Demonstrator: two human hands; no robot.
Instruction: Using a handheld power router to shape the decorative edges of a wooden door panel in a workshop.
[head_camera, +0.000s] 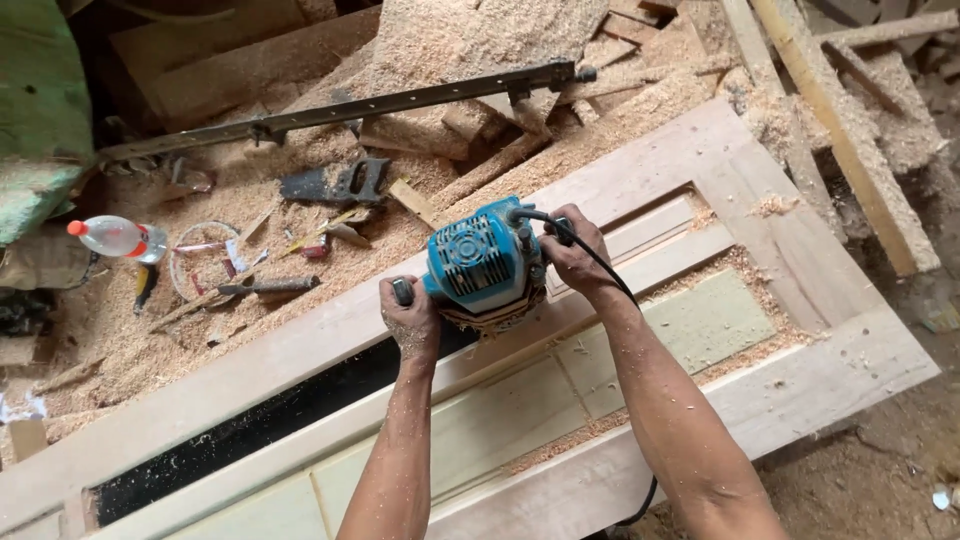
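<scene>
A blue electric router (484, 262) sits on a rail of an unfinished wooden panel door (800, 385), lying flat and dusted with shavings, beside an open black slot (280, 420) in the frame. The left hand (412, 322) is wrapped around the router's left side handle; the right hand (575, 250) is closed around the right one, where the black power cord (610, 285) trails back along the forearm. Beyond the door, sawdust covers a handsaw (335, 184), a hammer (268, 286), a plastic bottle with a red cap (115, 237) and a long metal bar clamp (350, 108).
</scene>
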